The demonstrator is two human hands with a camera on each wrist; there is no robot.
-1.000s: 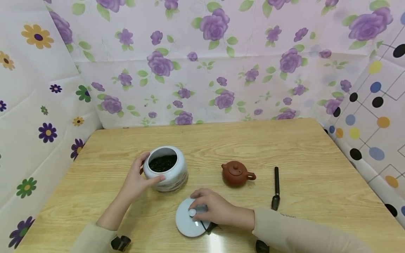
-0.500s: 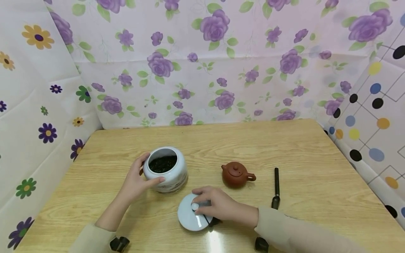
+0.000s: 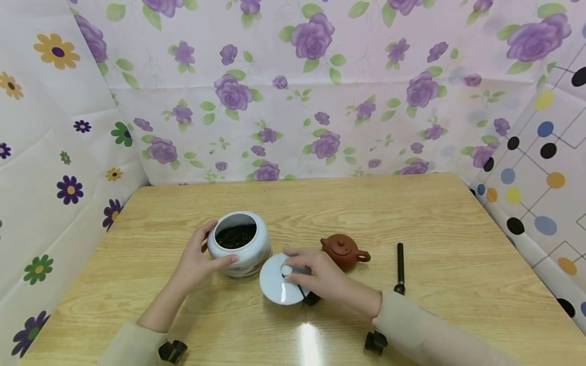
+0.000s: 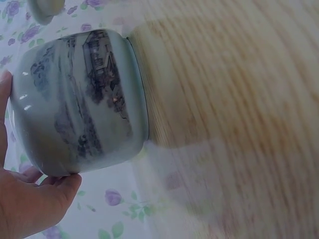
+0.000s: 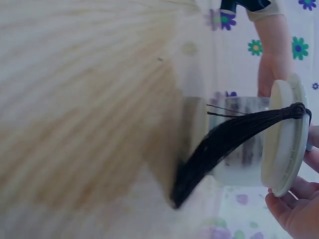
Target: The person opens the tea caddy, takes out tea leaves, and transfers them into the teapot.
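Observation:
A white porcelain jar (image 3: 251, 256) with a painted landscape stands at left centre on the table, dark tea leaves (image 3: 235, 236) inside it. My left hand (image 3: 198, 264) grips its rim and side, thumb at the near edge; in the left wrist view the fingers curl about the jar (image 4: 79, 104). Just right of the jar, my right hand (image 3: 320, 274) holds the white lid (image 3: 276, 285) by its round knob. From the lid hangs a black tassel (image 5: 224, 134). The right wrist view shows the lid (image 5: 286, 139) raised off the table.
Behind my right hand is a small reddish-brown clay teapot (image 3: 341, 250), its handle to the right. A dark slim-handled tool (image 3: 400, 267) lies farther right, partly covered by my right sleeve. Floral cloth (image 3: 293, 91) hangs behind the wooden table (image 3: 389, 203).
My right hand has lifted the lid and moved it away from me and slightly right, closer to the jar. The left hand and the jar have stayed in place.

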